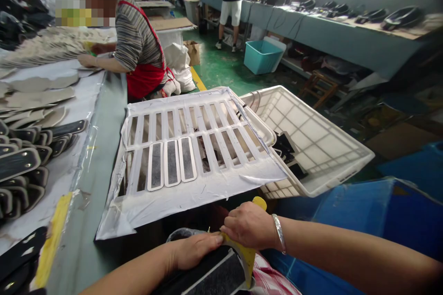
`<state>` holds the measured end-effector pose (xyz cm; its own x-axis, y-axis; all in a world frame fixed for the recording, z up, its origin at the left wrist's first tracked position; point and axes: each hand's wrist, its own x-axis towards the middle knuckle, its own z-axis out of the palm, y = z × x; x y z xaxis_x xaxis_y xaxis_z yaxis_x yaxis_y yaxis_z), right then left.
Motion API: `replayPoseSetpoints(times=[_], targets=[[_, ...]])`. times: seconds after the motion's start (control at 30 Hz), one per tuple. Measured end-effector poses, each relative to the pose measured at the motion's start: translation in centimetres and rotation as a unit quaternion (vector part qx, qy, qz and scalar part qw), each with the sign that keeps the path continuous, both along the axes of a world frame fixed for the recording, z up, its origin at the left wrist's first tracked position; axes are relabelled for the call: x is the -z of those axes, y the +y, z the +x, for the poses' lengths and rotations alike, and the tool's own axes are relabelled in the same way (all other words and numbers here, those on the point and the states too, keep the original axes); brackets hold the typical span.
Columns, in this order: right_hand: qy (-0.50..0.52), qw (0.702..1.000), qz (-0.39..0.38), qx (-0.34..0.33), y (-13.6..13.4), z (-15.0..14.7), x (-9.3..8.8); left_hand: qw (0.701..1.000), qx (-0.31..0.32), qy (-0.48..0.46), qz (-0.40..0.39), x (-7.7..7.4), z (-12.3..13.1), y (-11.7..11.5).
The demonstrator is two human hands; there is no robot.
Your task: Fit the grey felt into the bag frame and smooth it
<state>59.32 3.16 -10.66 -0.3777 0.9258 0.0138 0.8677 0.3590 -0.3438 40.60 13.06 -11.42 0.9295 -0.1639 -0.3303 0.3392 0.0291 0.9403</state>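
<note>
Two hands meet at the bottom centre of the frame over a dark strip (216,276) with a yellow piece (247,254) against its end. The left hand (194,251) lies along the strip, fingers pressed together and flat, their tips touching the yellow piece. Its thumb is hidden, so I cannot tell whether it grips. The right hand (249,226) curls over the yellow piece, fingers closed and pinching its upper edge, with a bracelet (278,233) on the wrist. Both things sit low, close to the body, just below the near edge of the stencil (207,189).

Slippage looks the likeliest trouble. The left fingers only press from above, so a pull from the right hand could slide the yellow piece off line with the strip. The bracelet hangs near the work and might catch an edge.

Just above the hands, the stencil lies across the table (104,147) edge and the rim of the crate (321,133), apparently unfixed. A raised hand or elbow could knock it and shake out its three dark inserts (172,162). The crate, at centre right, sits tilted with dark pieces inside. A bump there may tip it toward the blue bin (363,212) at lower right.

Straps (20,161) pile along the left edge. A co-worker (138,41) at upper left is well apart and poses no risk.
</note>
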Motion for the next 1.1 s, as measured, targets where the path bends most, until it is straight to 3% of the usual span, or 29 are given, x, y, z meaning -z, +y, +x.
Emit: replayPoseSetpoints(times=[0.3, 0.7, 0.87, 0.97, 1.1], targets=[[-0.009, 0.999, -0.015, -0.045, -0.3, 0.1, -0.2, 0.999, 0.033, -0.001, 0.002, -1.4, 0.4, -0.2], [-0.029, 0.995, -0.092, 0.026, -2.7, -0.7, -1.3, 0.994, 0.077, 0.025, 0.073, -2.9, 1.1, -0.6], [-0.068, 0.994, -0.079, 0.019, -3.2, -0.8, -1.6, 0.991, 0.073, 0.012, 0.109, -4.3, 1.3, -1.0], [-0.079, 0.992, -0.092, 0.016, -3.1, -0.8, -2.1, 0.988, 0.077, 0.054, 0.124, -4.8, 1.3, -1.0], [-0.066, 0.989, -0.125, 0.036, -2.7, -0.6, -3.1, 0.982, 0.022, 0.117, 0.147, -4.5, 1.4, -1.1]])
